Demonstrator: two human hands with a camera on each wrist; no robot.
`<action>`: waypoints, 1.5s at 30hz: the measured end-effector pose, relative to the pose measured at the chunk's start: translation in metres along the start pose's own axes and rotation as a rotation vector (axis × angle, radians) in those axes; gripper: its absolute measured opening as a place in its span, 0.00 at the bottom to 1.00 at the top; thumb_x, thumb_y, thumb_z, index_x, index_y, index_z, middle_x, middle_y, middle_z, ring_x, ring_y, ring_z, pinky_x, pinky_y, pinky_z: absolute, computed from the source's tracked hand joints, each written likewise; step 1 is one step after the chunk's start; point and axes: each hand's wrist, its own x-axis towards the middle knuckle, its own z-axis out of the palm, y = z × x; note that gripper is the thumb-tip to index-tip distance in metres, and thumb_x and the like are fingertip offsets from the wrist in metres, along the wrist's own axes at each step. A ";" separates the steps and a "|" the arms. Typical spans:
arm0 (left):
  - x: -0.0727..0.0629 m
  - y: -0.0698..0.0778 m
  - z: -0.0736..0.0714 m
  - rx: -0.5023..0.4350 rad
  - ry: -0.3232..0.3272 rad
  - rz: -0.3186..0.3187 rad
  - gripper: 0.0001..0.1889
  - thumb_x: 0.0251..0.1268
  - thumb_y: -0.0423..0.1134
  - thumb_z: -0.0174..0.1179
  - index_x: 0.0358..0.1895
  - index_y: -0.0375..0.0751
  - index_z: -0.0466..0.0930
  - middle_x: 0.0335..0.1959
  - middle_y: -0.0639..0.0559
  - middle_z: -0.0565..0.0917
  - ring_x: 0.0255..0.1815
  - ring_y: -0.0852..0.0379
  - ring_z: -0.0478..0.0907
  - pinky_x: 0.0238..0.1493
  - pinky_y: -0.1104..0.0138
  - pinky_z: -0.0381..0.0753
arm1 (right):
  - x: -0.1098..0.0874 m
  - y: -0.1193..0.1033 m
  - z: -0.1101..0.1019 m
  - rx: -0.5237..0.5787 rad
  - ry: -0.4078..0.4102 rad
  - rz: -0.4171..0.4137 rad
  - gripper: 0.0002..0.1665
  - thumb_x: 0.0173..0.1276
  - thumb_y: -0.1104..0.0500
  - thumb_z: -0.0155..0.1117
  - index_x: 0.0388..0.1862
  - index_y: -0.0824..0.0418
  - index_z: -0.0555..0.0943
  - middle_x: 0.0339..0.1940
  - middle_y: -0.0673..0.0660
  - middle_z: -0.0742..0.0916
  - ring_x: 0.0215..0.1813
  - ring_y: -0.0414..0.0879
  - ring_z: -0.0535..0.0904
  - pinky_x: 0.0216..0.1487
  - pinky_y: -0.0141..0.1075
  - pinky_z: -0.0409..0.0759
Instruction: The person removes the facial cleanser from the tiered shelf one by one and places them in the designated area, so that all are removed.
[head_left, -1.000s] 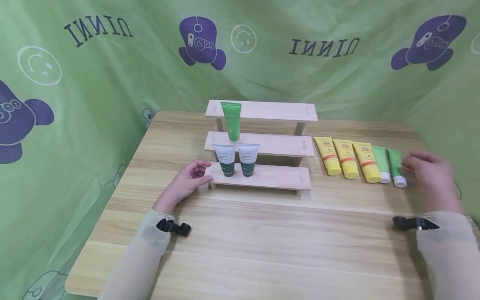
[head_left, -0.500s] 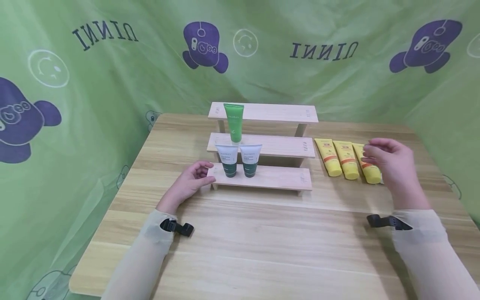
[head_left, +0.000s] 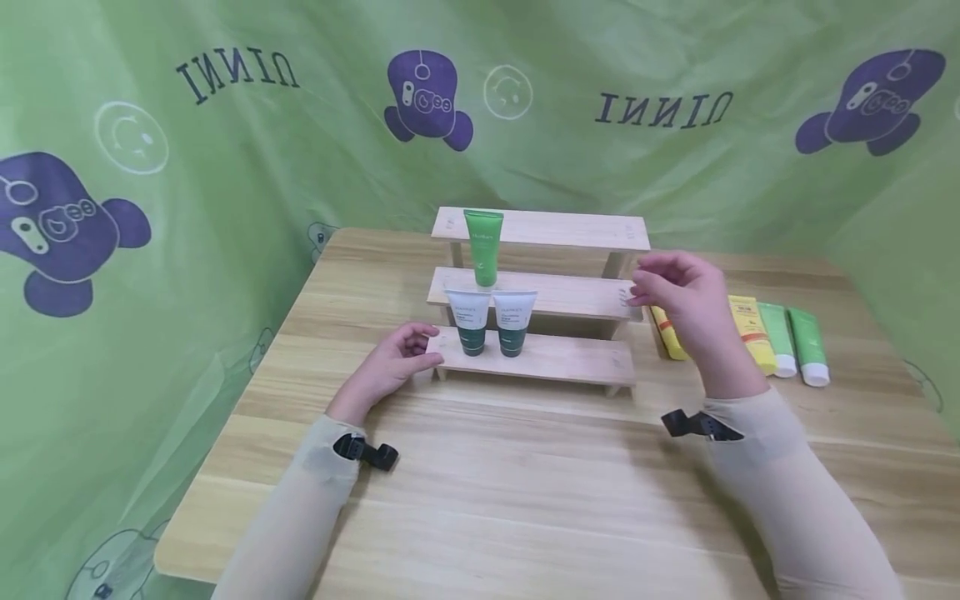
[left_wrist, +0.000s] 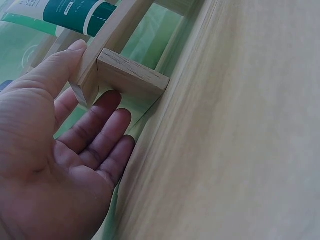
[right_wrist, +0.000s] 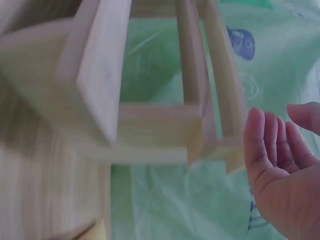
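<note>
A three-step wooden display stand (head_left: 570,360) stands on the table. My left hand (head_left: 390,367) holds the left end of its lowest step; in the left wrist view the thumb (left_wrist: 65,62) lies against the board, with the other fingers below. Two white and dark green squeeze tubes (head_left: 514,325) stand side by side on that step, and a bright green tube (head_left: 485,250) stands on the middle step. Near the middle step's right end, my right hand (head_left: 686,304) is in the air, fingers loosely bent, nothing in it. Whether it touches the board I cannot tell.
Right of the stand lie yellow squeeze tubes (head_left: 752,333), partly hidden by my right hand and wrist. Beside them lie a light green tube (head_left: 777,337) and a darker green tube (head_left: 809,346). A green printed curtain (head_left: 555,167) hangs behind the wooden table (head_left: 525,483).
My right hand has moved left, from beside the green tubes, over the yellow ones, to the stand's right end. The left hand stays on the lowest step. The view has shifted slightly.
</note>
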 end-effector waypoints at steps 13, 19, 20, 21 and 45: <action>0.004 0.000 -0.002 0.005 -0.001 0.005 0.23 0.62 0.33 0.67 0.58 0.32 0.72 0.41 0.42 0.80 0.45 0.48 0.76 0.46 0.63 0.76 | 0.032 -0.008 0.094 0.000 -0.156 -0.199 0.13 0.62 0.67 0.71 0.45 0.67 0.81 0.42 0.61 0.85 0.38 0.50 0.81 0.40 0.35 0.83; 0.005 -0.001 0.000 0.005 -0.009 0.012 0.23 0.61 0.33 0.68 0.58 0.32 0.73 0.41 0.42 0.80 0.45 0.47 0.76 0.45 0.63 0.76 | 0.048 -0.009 0.113 -0.011 -0.178 -0.192 0.18 0.60 0.67 0.73 0.49 0.64 0.80 0.48 0.62 0.84 0.49 0.52 0.80 0.50 0.35 0.79; 0.005 -0.001 0.000 0.005 -0.010 0.013 0.23 0.61 0.33 0.68 0.58 0.32 0.73 0.41 0.42 0.80 0.45 0.47 0.76 0.45 0.63 0.76 | 0.050 -0.008 0.116 0.002 -0.188 -0.192 0.19 0.60 0.68 0.73 0.50 0.64 0.80 0.48 0.62 0.84 0.50 0.52 0.80 0.51 0.36 0.79; 0.005 0.000 0.000 0.003 -0.011 0.015 0.23 0.61 0.32 0.68 0.58 0.32 0.73 0.41 0.42 0.79 0.45 0.48 0.76 0.45 0.63 0.76 | 0.052 -0.007 0.118 0.015 -0.199 -0.195 0.20 0.60 0.68 0.73 0.50 0.65 0.79 0.49 0.62 0.84 0.51 0.53 0.80 0.52 0.36 0.79; 0.014 -0.035 -0.001 0.003 0.020 0.031 0.24 0.60 0.38 0.70 0.58 0.39 0.74 0.41 0.43 0.80 0.44 0.48 0.77 0.44 0.62 0.76 | 0.067 0.002 0.144 0.047 -0.219 -0.136 0.20 0.59 0.69 0.73 0.49 0.61 0.79 0.43 0.60 0.84 0.44 0.51 0.79 0.47 0.36 0.78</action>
